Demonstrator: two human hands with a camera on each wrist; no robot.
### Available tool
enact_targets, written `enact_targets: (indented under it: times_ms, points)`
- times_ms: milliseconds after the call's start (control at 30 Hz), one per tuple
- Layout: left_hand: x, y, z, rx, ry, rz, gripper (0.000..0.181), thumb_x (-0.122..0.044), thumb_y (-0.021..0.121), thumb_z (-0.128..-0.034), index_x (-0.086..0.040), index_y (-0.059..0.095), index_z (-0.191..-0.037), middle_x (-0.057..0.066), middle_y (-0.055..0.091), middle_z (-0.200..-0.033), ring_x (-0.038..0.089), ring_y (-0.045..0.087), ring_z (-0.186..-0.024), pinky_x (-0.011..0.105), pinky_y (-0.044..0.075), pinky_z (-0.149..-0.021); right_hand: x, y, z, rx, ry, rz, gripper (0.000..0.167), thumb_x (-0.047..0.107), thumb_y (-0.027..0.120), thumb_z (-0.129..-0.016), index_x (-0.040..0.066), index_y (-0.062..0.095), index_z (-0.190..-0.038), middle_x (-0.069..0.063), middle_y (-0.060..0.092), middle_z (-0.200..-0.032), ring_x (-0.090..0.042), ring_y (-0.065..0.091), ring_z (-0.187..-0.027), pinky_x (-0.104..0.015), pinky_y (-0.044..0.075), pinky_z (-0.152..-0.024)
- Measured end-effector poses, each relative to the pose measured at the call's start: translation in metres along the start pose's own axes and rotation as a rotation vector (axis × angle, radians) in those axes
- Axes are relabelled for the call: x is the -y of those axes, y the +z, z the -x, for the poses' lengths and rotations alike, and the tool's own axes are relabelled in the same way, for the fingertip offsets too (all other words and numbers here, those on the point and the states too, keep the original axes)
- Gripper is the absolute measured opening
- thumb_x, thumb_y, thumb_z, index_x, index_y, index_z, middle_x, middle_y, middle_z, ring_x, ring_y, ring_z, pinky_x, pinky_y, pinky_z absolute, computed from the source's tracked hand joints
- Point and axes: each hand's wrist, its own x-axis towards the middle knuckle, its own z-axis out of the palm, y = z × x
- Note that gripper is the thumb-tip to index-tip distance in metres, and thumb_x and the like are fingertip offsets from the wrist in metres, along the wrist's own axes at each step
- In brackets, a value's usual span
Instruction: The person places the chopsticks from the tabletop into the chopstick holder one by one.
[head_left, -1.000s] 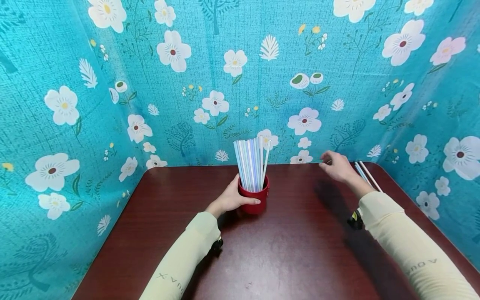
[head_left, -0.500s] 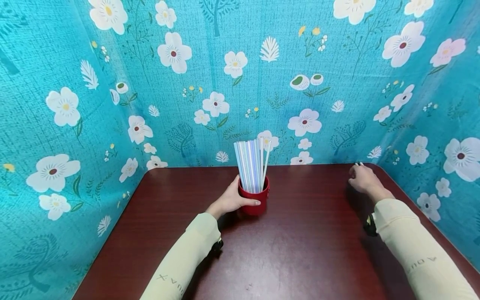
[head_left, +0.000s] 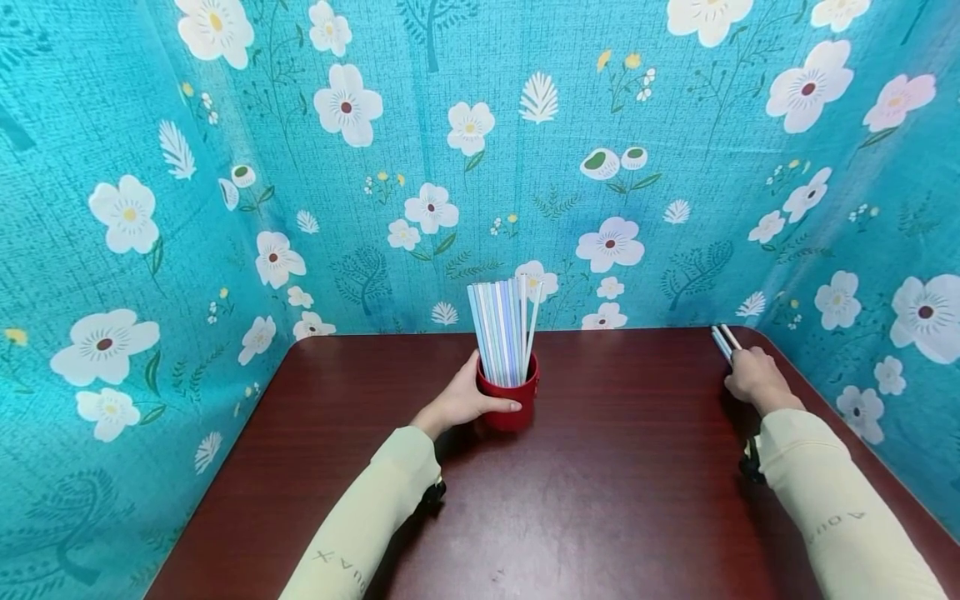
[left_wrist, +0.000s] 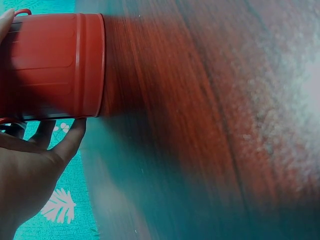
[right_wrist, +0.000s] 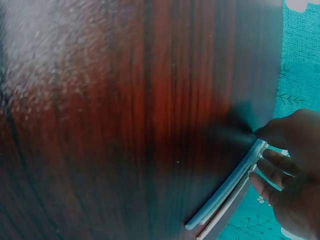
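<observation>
My left hand [head_left: 467, 395] grips a red cup [head_left: 513, 417] on the table, thumb across its front. Many blue, white and clear drinking straws [head_left: 501, 329] stand upright in the cup, leaning slightly left. In the left wrist view the cup [left_wrist: 55, 65] shows ribbed walls and small side loops; fingers lie along its lower side. At the far right, my right hand [head_left: 756, 379] is over several loose straws [head_left: 722, 340]. In the right wrist view these straws [right_wrist: 227, 189], blue and white, lie on the table between thumb and spread fingertips; a firm pinch is not visible.
The dark red-brown wooden table [head_left: 585, 500] has rounded far corners. Turquoise floral cloth [head_left: 420, 150] hangs behind it and along both sides. The loose straws lie close to the table's right far corner.
My right hand has moved right to the loose straws, then nearer to me along them, uncovering their far ends. The left hand and the cup have stayed put.
</observation>
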Motion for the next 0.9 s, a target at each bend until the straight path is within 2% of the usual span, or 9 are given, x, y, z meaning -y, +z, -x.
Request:
enact_targets:
  times_ms: [133,333,433,633,900]
  points:
    - [-0.006,-0.001,0.002,0.003,-0.015,0.012,0.096,-0.022,0.091,-0.078,-0.027,0.031,-0.153,-0.001,0.05,-0.146,0.023,0.049,-0.131,0.049,0.053,-0.101,-0.003,0.002,-0.001,-0.003,0.009,0.001,0.017,-0.002,0.06,-0.085,-0.018,0.057,-0.089,-0.036,0.05,-0.091,-0.045,0.052,-0.078,-0.06,0.049,-0.071]
    - [-0.027,-0.004,0.009,0.022,-0.04,0.015,0.096,-0.016,0.089,-0.0795,-0.02,0.03,-0.155,0.004,0.05,-0.147,0.026,0.049,-0.132,0.048,0.053,-0.1,-0.005,0.004,-0.001,-0.006,0.032,-0.009,0.016,0.0,0.061,-0.086,-0.016,0.059,-0.087,-0.035,0.049,-0.09,-0.048,0.051,-0.081,-0.061,0.048,-0.07]
    - [-0.034,-0.004,0.013,0.027,-0.046,0.006,0.094,-0.016,0.088,-0.08,-0.018,0.03,-0.154,0.005,0.05,-0.146,0.026,0.049,-0.132,0.048,0.053,-0.1,-0.004,0.003,-0.001,-0.005,0.042,-0.011,0.017,0.001,0.061,-0.085,-0.016,0.059,-0.087,-0.035,0.049,-0.09,-0.048,0.051,-0.081,-0.062,0.048,-0.07]
    - [-0.035,-0.004,0.015,0.024,-0.04,0.009,0.093,-0.016,0.089,-0.0799,-0.018,0.032,-0.153,0.005,0.051,-0.145,0.026,0.049,-0.131,0.048,0.054,-0.098,-0.001,0.0,-0.002,0.004,0.03,-0.005,0.014,-0.001,0.061,-0.084,-0.015,0.058,-0.085,-0.03,0.055,-0.082,-0.043,0.054,-0.076,-0.058,0.05,-0.071]
    - [-0.034,-0.004,0.014,0.03,-0.029,0.008,0.093,-0.015,0.089,-0.0798,-0.018,0.031,-0.153,0.005,0.051,-0.146,0.026,0.049,-0.132,0.047,0.055,-0.098,0.003,-0.006,0.002,0.071,0.084,-0.029,0.013,0.001,0.059,-0.086,-0.013,0.056,-0.086,-0.026,0.055,-0.078,-0.038,0.055,-0.07,-0.048,0.051,-0.062]
